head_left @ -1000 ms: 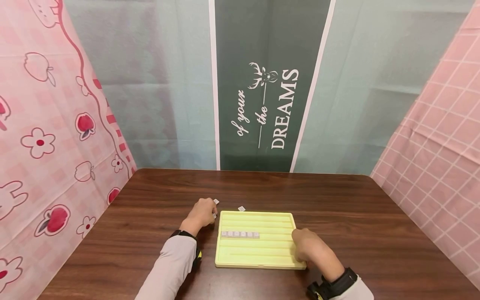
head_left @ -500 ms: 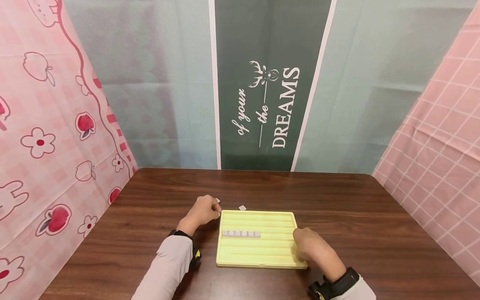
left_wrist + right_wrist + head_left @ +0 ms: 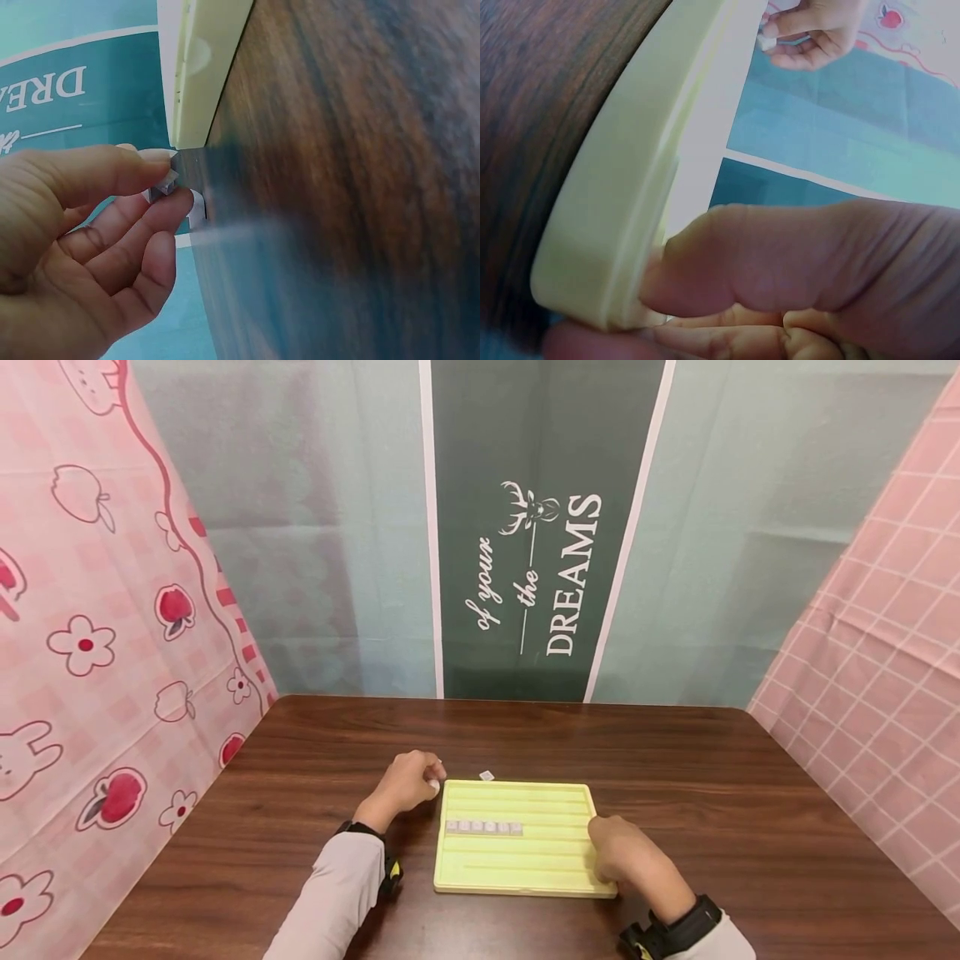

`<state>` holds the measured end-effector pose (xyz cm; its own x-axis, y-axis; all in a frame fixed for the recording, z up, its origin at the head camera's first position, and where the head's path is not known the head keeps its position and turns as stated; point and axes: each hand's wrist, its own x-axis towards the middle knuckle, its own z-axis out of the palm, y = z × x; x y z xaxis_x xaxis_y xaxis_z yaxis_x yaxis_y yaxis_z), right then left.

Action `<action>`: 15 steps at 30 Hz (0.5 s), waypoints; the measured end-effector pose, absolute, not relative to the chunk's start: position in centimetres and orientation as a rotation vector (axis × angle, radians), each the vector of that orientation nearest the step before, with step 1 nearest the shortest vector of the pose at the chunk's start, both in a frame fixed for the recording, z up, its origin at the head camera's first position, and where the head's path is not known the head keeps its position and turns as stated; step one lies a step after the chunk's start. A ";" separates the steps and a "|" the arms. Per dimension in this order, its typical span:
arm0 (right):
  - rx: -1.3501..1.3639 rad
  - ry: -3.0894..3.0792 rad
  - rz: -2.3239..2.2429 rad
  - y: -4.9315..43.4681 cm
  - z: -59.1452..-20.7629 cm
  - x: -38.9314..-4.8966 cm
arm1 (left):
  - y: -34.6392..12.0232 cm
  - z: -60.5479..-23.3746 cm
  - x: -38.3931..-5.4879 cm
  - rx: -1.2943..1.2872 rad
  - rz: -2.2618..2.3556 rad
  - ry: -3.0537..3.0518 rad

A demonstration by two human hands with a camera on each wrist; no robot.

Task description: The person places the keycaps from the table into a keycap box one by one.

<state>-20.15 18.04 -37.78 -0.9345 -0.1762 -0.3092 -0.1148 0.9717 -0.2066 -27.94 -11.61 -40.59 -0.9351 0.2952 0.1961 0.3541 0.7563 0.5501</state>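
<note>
My left hand is by the far left corner of a shallow yellow tray. Between its thumb and fingertips it pinches a small white keycap, seen close up in the left wrist view. Another keycap lies on the table just beyond those fingers, partly hidden. My right hand grips the tray's right side, and in the right wrist view the thumb presses on its rim with fingers underneath. A row of several lettered keycaps sits in one of the tray's ridged slots, at the left.
A loose white keycap lies on the brown wooden table just behind the tray. Patterned cloths hang around the table: a pink one at left, a green one behind, a pink checked one at right.
My left hand has taken up a keycap from beside the tray and shifted slightly right toward the tray's corner. The right hand keeps its grip on the tray.
</note>
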 end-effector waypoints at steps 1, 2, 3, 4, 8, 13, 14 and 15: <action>-0.217 2.790 -0.270 18.1 -37.8 -20.1 | -11.6 -40.6 -27.9 -0.532 -0.919 -2.852; -0.222 2.791 -0.271 18.1 -37.8 -20.1 | -11.6 -40.6 -27.9 -0.538 -0.912 -2.853; -0.225 2.793 -0.273 18.1 -37.8 -20.1 | -11.7 -40.5 -27.8 -0.544 -0.904 -2.856; -0.232 2.797 -0.275 18.1 -37.8 -20.1 | -11.7 -40.5 -27.8 -0.545 -0.905 -2.861; -0.281 2.829 -0.257 18.3 -38.0 -20.1 | -11.7 -40.4 -27.7 -0.581 -0.912 -2.872; -0.299 2.843 -0.220 18.3 -38.0 -20.2 | -11.8 -40.7 -27.8 -0.596 -0.949 -2.863; -0.301 2.847 -0.216 18.3 -38.0 -20.2 | -11.8 -40.7 -27.8 -0.596 -0.950 -2.861; -0.304 2.849 -0.217 18.3 -38.0 -20.2 | -11.8 -40.7 -27.8 -0.596 -0.950 -2.860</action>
<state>-20.18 18.31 -38.04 -0.9423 -0.2258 -0.2470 -0.1859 0.9669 -0.1748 -27.80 -11.85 -40.74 -0.9223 0.3393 0.1848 0.3824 0.7337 0.5616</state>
